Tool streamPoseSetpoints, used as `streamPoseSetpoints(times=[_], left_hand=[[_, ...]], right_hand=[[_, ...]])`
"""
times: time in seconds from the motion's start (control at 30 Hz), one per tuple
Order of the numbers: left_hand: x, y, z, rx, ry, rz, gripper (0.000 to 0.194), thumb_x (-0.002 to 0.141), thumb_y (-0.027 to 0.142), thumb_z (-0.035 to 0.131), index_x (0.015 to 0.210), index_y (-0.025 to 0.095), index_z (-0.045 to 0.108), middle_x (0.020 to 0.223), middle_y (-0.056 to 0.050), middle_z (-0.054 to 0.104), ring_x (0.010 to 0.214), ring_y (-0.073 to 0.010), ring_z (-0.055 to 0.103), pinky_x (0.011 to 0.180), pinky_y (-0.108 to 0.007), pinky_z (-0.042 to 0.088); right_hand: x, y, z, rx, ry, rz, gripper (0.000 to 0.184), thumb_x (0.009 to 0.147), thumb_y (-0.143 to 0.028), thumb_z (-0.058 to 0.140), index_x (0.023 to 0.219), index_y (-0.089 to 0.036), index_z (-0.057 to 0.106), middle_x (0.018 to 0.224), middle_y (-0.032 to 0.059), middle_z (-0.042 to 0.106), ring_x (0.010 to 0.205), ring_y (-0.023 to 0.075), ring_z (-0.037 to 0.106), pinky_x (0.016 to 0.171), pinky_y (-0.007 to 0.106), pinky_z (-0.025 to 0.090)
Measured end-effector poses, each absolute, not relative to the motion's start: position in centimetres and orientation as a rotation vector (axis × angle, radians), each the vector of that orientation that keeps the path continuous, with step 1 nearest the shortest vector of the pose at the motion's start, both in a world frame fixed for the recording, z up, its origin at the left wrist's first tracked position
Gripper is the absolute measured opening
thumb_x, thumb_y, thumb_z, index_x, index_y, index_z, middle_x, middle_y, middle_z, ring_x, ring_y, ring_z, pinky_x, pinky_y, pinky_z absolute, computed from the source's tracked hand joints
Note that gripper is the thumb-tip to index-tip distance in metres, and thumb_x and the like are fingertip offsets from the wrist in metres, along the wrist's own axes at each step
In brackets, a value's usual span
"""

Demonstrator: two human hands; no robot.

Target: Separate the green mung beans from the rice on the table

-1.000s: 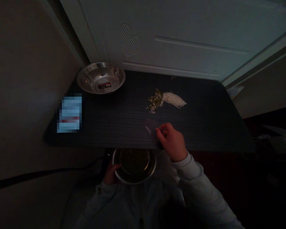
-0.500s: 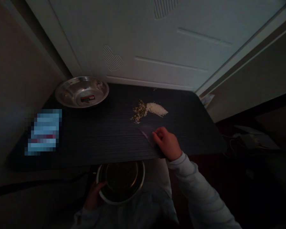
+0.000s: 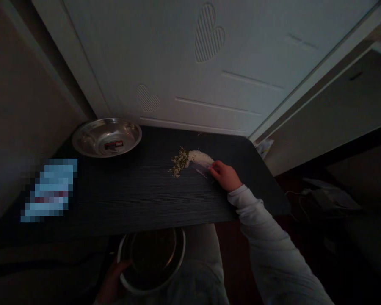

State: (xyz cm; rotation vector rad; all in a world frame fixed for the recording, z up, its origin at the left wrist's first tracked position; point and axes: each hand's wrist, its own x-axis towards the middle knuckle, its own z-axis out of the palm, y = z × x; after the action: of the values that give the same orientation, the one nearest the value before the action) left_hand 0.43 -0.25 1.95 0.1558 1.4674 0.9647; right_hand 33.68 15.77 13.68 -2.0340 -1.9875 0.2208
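Note:
On the dark table (image 3: 139,199) lies a small heap of white grains (image 3: 200,157) joined to a patch of greenish grains (image 3: 178,162). My right hand (image 3: 225,176) is closed on a thin flat card-like piece (image 3: 200,170) whose edge touches the white heap. Below the table's near edge, my left hand (image 3: 113,281) grips the rim of a dark metal bowl (image 3: 152,259) held over my lap; its contents are too dim to make out.
An empty steel bowl (image 3: 107,136) with a label inside stands at the table's back left. A blurred bluish packet (image 3: 49,190) lies at the left edge. A white door (image 3: 190,67) with heart shapes rises behind the table.
My right hand has moved away from the near edge and up to the grain heap with the flat piece. The view has tilted upward, showing more door.

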Motion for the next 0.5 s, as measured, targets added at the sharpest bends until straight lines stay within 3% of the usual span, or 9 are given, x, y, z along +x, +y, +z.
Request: streamPoseSetpoints(times=[0.3,0.5], left_hand=[[0.1,-0.6,1.7,0.161,1.475,0.902,0.009,0.047,0.029,0.072,0.044,0.025,0.064,0.052,-0.003,0.071,0.091,-0.0362,0.065,0.083,-0.047,0.049],[-0.4,-0.5,1.5,0.276,1.457,0.940,0.011,0.044,0.031,0.074,0.042,0.027,0.064,0.052,-0.002,0.070,0.092,-0.0380,0.064,0.085,-0.047,0.048]], right_hand=[[35.3,18.5,13.2,-1.904,-2.012,0.213,0.020,0.084,-0.030,0.050,0.095,-0.018,0.061,0.082,0.0049,0.069,0.072,0.0163,0.062,0.065,0.027,0.044],[35.1,20.2,13.3,-1.810,-1.968,0.253,0.018,0.082,-0.029,0.054,0.092,-0.018,0.064,0.081,0.0043,0.068,0.075,0.0160,0.061,0.070,0.028,0.045]])
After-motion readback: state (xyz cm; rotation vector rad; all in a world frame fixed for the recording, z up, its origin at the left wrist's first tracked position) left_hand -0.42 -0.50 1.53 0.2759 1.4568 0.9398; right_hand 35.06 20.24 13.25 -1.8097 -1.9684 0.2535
